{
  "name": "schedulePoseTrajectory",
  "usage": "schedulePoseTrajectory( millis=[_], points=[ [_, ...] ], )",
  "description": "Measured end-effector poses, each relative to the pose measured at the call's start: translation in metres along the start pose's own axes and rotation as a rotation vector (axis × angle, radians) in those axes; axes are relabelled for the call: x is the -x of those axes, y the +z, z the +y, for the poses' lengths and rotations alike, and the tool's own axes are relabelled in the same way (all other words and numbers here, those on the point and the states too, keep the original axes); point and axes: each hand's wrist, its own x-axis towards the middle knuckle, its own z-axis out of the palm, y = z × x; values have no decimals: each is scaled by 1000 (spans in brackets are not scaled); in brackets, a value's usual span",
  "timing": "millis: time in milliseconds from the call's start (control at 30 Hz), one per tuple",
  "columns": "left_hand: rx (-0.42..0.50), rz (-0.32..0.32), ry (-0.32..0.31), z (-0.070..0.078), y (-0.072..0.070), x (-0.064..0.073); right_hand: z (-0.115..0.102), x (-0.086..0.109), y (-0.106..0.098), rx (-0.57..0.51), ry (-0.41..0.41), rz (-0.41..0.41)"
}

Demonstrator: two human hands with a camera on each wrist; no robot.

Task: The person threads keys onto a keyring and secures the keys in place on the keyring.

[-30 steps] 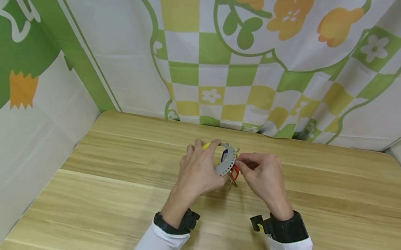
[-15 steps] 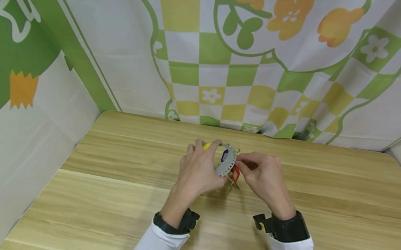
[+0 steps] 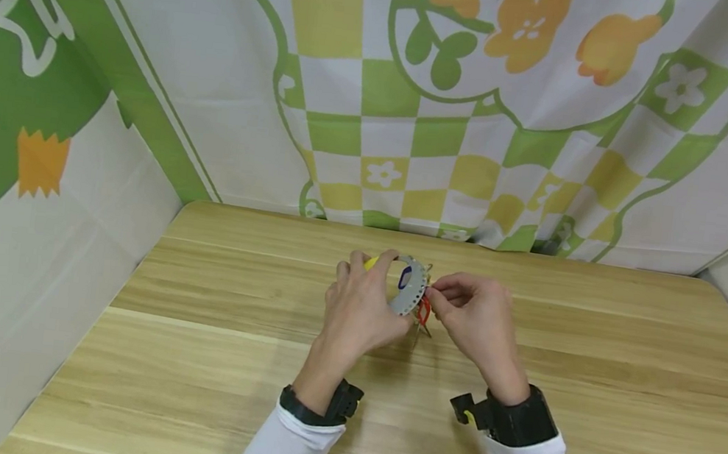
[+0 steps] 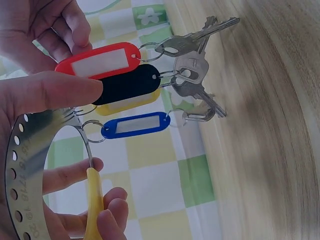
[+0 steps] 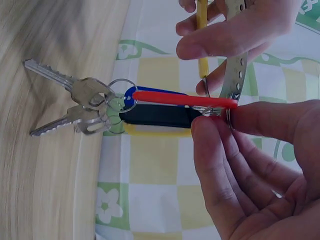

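My left hand [image 3: 362, 304] holds a large metal key ring [image 3: 412, 287] with numbered holes along its flat band and a yellow handle [image 4: 93, 200]. Red [image 4: 105, 59], black [image 4: 131, 82], yellow [image 4: 135, 104] and blue [image 4: 135, 125] key tags hang by it, each on a small wire ring. Several silver keys [image 4: 192, 65] dangle from the tags' other ends. Thumb and index finger of my right hand [image 3: 477, 324] pinch the ring end of the red tag, close to the band. The right wrist view shows a small split ring [image 5: 229, 119] at those fingertips.
Under both hands lies a wood-grain table [image 3: 202, 373]. A green, yellow and white checked curtain [image 3: 413, 136] hangs along its back edge. On the left stands a white and green printed cloth wall [image 3: 123, 172].
The metal key ring and its tags have shifted slightly up and left in the head view. My right hand has moved slightly left with them, still pinching.
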Motion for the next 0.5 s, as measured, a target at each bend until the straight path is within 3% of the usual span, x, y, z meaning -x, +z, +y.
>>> schedulePoseTrajectory(
  millis=[200,500],
  points=[
    [3,-5,-16,1,0,-1,-3,1,0,15,26,39],
    [5,5,18,0,0,0,-1,1,-1,23,-23,37]
  ],
)
